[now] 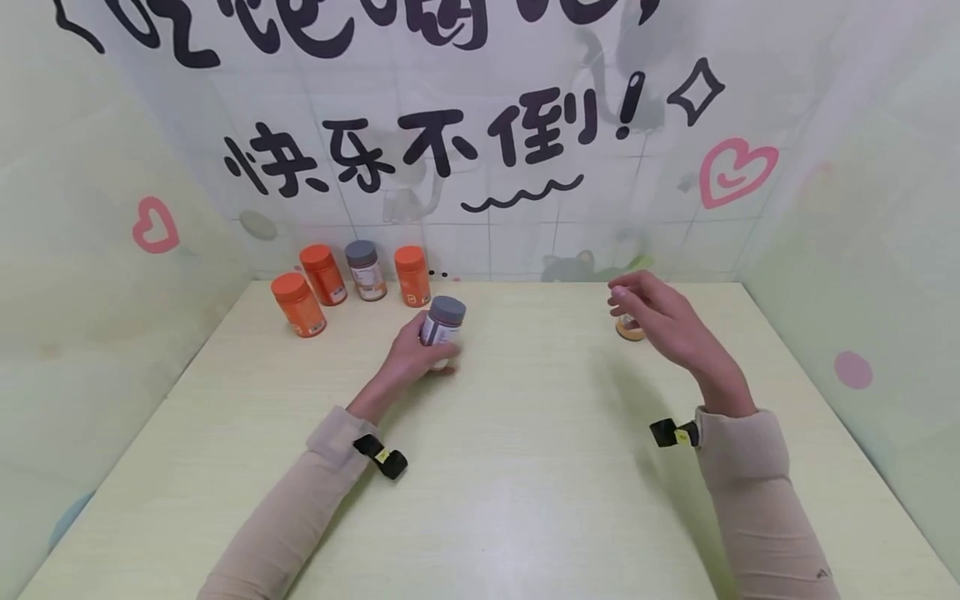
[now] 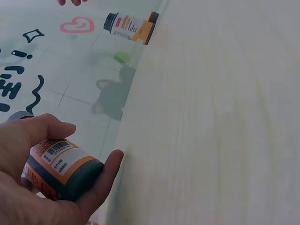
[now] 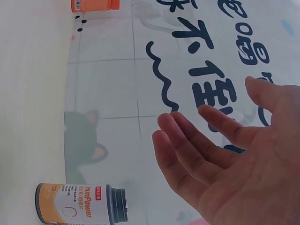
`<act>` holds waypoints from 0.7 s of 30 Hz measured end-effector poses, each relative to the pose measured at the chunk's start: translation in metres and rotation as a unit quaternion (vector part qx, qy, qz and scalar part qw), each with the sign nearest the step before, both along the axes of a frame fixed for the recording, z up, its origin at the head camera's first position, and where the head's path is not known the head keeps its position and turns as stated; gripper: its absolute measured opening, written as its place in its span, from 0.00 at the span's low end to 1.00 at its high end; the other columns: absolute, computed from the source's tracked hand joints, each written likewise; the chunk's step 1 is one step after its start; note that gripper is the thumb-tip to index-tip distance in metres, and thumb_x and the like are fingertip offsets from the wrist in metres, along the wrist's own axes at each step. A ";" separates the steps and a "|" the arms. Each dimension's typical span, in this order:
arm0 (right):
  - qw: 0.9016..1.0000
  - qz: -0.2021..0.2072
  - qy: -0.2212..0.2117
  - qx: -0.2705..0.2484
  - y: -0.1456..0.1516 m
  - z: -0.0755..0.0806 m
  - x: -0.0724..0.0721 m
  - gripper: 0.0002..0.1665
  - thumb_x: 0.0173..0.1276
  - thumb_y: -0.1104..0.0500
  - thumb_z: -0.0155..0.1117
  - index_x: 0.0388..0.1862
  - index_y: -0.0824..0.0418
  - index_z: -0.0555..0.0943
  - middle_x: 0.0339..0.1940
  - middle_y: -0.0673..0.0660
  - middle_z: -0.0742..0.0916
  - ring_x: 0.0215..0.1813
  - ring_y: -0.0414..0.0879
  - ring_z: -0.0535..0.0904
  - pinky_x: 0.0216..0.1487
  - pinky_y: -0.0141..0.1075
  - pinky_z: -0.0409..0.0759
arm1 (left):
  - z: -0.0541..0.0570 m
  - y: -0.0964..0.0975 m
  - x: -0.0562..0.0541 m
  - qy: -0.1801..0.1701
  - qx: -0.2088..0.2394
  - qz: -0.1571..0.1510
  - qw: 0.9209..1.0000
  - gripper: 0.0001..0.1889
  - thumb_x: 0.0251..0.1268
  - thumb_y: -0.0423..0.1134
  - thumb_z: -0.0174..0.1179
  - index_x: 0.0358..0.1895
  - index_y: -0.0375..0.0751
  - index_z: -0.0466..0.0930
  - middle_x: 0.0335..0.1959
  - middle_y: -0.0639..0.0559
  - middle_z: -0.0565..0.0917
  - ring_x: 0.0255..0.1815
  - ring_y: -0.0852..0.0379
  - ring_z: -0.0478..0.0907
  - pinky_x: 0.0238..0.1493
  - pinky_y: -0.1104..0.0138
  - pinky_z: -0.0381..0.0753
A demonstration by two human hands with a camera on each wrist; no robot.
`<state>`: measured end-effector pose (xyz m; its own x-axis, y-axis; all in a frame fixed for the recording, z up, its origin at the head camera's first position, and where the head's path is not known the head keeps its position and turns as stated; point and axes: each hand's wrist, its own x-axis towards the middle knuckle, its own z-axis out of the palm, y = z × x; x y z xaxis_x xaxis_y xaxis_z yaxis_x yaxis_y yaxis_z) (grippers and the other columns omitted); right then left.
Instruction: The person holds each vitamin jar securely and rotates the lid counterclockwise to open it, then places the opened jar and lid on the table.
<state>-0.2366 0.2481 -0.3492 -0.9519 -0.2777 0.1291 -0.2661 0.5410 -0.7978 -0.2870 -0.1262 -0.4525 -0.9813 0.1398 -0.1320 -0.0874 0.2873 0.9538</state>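
My left hand (image 1: 411, 357) grips a bottle with a grey cap (image 1: 447, 312), fingers and thumb around its body. In the left wrist view this bottle (image 2: 63, 165) is tilted and shows an orange and white label with a barcode; fingers cover part of it. My right hand (image 1: 663, 323) is raised with loosely bent fingers and holds nothing. Close to it stands an orange and white bottle (image 3: 70, 204) with a narrow, ridged grey top, apart from the fingers in the right wrist view. In the head view the hand hides most of that bottle (image 1: 630, 332).
At the back left of the pale table (image 1: 495, 483) stand three orange bottles with orange lids, one of them an orange bottle (image 1: 300, 308) nearest the left wall, and a grey-capped bottle (image 1: 367, 275). A wall with black lettering (image 1: 442, 142) closes off the back; side walls flank the table.
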 end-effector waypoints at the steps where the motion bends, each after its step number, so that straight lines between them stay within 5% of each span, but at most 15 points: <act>1: 1.000 0.001 -0.001 0.004 -0.001 0.000 0.000 0.27 0.85 0.46 0.46 0.71 0.63 0.69 0.63 0.64 0.81 0.63 0.57 0.80 0.52 0.23 0.80 | 0.000 0.004 0.002 -0.001 -0.001 -0.006 1.000 0.36 0.64 0.32 0.68 0.73 0.43 0.64 0.66 0.36 0.74 0.63 0.42 0.74 0.48 0.57 0.90; 10: 1.000 0.008 -0.014 0.024 -0.011 -0.002 0.000 0.27 0.84 0.46 0.50 0.70 0.62 0.69 0.60 0.64 0.82 0.60 0.55 0.81 0.61 0.51 0.83 | 0.000 0.038 0.024 -0.016 0.005 -0.068 0.998 0.35 0.63 0.34 0.70 0.72 0.46 0.66 0.61 0.36 0.75 0.59 0.41 0.77 0.43 0.57 0.91; 21: 0.998 0.039 -0.006 0.042 -0.024 -0.009 -0.001 0.24 0.83 0.48 0.52 0.68 0.62 0.71 0.59 0.64 0.84 0.58 0.56 0.83 0.57 0.48 0.84 | -0.002 0.065 0.043 -0.008 -0.004 -0.119 0.993 0.33 0.62 0.34 0.71 0.69 0.47 0.68 0.59 0.38 0.77 0.55 0.43 0.79 0.38 0.58 0.91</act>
